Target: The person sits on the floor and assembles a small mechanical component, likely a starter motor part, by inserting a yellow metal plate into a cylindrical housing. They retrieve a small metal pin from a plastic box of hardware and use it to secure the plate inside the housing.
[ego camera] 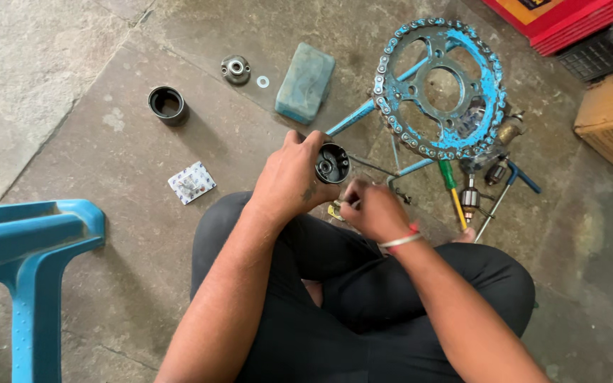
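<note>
The person sits cross-legged on the concrete floor, and the work in hand looks like fitting or freeing something inside a small motor housing. The left hand is wrapped around that housing, fingers curled over its dark outer wall, holding it above the lap with the open mouth tipped towards the right hand. The right hand is closed into a pinch on something thin and pale at the housing's rim; it is too small to say whether it is a tool tip or a part. To my eye the next move needs a steady left grip and a fine, careful push or pull from the right fingertips, since the opening is narrow. The housing itself is a short round can, dark and greasy outside, with metal fittings showing inside. Around them on the floor lie a blue-painted sprocket with chain, a green-and-yellow screwdriver, a wound armature, a blue-handled tool, a teal block, a black ring-shaped sleeve, a small metal end cap with a washer beside it, and a printed sachet. A blue plastic stool stands at the person's left.
</note>
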